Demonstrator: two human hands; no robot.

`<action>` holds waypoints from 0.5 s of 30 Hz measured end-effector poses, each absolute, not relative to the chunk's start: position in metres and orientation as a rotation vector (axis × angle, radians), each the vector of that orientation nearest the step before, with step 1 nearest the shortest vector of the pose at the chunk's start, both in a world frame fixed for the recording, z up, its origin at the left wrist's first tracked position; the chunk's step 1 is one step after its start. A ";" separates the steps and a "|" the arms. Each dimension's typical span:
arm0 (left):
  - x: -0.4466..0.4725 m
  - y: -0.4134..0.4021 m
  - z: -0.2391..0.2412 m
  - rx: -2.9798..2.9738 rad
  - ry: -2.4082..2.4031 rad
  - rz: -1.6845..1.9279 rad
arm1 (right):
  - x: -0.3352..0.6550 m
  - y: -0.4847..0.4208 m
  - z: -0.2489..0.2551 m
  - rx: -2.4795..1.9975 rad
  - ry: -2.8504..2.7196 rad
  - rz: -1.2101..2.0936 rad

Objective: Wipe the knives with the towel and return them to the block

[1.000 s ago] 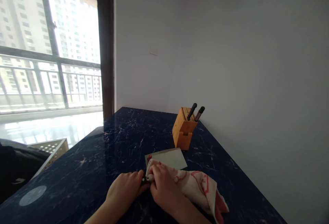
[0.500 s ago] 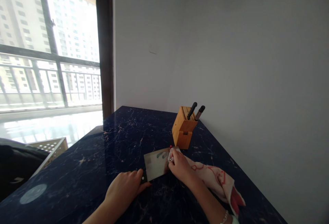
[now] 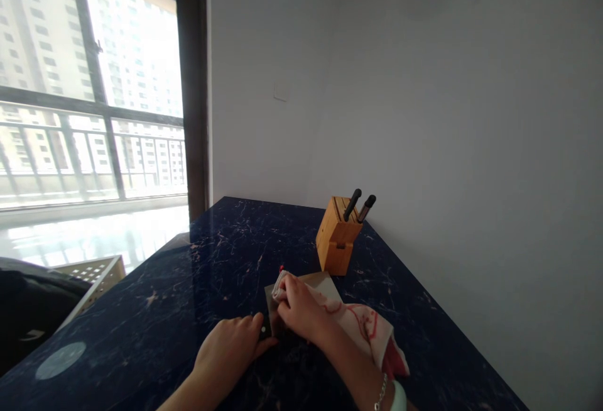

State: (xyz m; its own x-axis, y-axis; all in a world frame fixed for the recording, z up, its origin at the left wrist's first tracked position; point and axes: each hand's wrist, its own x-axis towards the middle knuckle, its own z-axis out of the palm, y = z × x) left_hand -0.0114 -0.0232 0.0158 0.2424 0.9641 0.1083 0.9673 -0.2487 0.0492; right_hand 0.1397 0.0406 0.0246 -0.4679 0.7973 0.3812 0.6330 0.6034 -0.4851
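A cleaver with a broad steel blade (image 3: 324, 281) lies flat on the dark blue marble counter (image 3: 226, 260). My left hand (image 3: 230, 349) is closed over its black handle and presses it down. My right hand (image 3: 298, 308) grips a white cloth with red print (image 3: 362, 328) and holds it against the near end of the blade, close to the handle. The cloth trails back to the right over my forearm.
A wooden knife block (image 3: 336, 235) with two black-handled knives stands beyond the blade, near the grey wall. A perforated metal tray (image 3: 94, 273) sits off the counter's left edge. A large window fills the left side.
My right hand slid the cloth out to the blade's far end near the knife block, then back toward the handle. The left hand stayed on the handle.
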 end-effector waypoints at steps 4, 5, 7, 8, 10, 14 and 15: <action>-0.010 -0.024 0.016 -2.439 -1.883 -0.200 | 0.161 0.067 0.022 -1.261 -2.185 0.326; -0.010 -0.024 0.015 -2.437 -1.873 -0.201 | 0.165 0.073 0.021 -1.294 -2.170 0.313; -0.010 -0.024 0.015 -2.429 -1.868 -0.204 | 0.168 0.080 0.021 -1.340 -2.155 0.291; -0.009 -0.024 0.014 -2.425 -1.871 -0.204 | 0.167 0.081 0.021 -1.350 -2.158 0.284; -0.009 -0.024 0.014 -2.418 -1.876 -0.204 | 0.159 0.079 0.023 -1.339 -2.182 0.282; -0.010 -0.024 0.013 -2.414 -1.864 -0.191 | 0.132 0.062 0.027 -1.217 -2.269 0.301; -0.010 -0.024 0.013 -2.415 -1.860 -0.190 | 0.127 0.057 0.027 -1.181 -2.286 0.303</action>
State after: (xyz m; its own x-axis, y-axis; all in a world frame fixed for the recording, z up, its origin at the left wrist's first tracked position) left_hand -0.0103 -0.0236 0.0128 0.2520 0.9558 0.1518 0.9667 -0.2558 0.0062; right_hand 0.1265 0.0568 0.0270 -0.4669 0.8062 0.3633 0.6839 0.5897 -0.4296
